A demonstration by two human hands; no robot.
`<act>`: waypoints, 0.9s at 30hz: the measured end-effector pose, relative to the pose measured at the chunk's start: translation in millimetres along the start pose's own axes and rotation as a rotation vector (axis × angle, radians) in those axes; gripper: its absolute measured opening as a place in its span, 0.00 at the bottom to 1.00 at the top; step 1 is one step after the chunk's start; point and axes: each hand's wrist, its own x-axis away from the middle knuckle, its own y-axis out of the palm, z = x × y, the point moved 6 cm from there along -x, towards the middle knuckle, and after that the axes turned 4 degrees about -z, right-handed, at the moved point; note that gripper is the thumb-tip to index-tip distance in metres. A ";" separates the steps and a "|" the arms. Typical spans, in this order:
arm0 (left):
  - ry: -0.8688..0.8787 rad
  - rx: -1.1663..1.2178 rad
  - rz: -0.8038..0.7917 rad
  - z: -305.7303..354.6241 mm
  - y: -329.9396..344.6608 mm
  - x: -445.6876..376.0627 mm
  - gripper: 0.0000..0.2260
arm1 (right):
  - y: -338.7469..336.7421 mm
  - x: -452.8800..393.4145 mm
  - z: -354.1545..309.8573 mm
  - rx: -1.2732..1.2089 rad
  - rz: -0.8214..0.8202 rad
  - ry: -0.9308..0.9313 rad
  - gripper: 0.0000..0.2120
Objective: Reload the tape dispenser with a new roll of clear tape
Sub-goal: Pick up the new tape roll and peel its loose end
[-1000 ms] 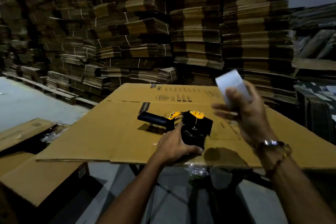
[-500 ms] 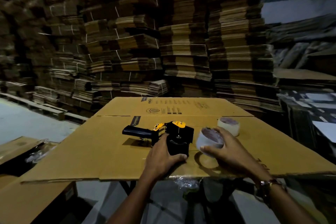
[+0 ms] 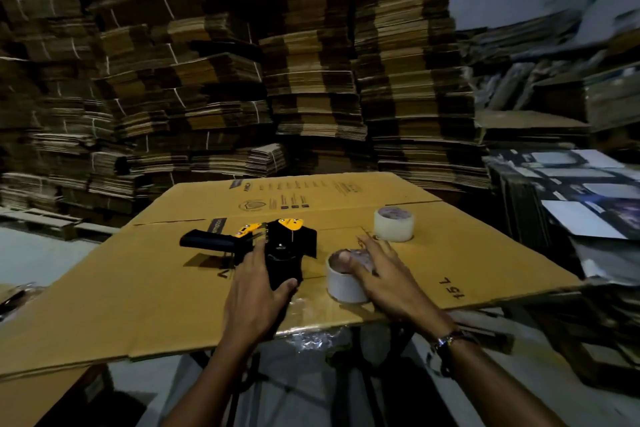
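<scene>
1. The tape dispenser, black with yellow parts, lies on its side on a flattened cardboard sheet that serves as the worktop, its handle pointing left.
2. The left hand presses down on the near end of the dispenser, thumb and fingers spread around the body, pinning it in place rather than lifting it.
3. A roll of tape stands on its flat face just right of the dispenser, near the sheet's near edge. The right hand lies over it, with at least one finger dipped into the core; whether the hand fully clamps it cannot be told.
4. A second roll sits farther back on the right, apart from both hands. Which of the two is the new one is not clear.
5. Judging by this, the step in hand is seating or fetching a roll; the dispenser's hub looks bare, though the dim light leaves that uncertain.
6. The next move likely calls for lifting the near roll, lining its core up with the hub, and pushing it on while the left hand steadies the frame.
</scene>
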 end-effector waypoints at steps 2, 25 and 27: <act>0.021 -0.016 0.041 1.7 -1.8 2.3 0.40 | -12.2 -6.2 9.8 -0.052 0.080 -0.016 0.37; 0.072 -0.041 0.114 2.7 0.1 -2.0 0.32 | -77.1 -116.0 112.5 0.503 0.076 0.033 0.25; 0.073 -0.039 0.114 3.4 -0.5 -1.9 0.31 | -74.4 -115.7 107.5 0.477 0.043 0.011 0.28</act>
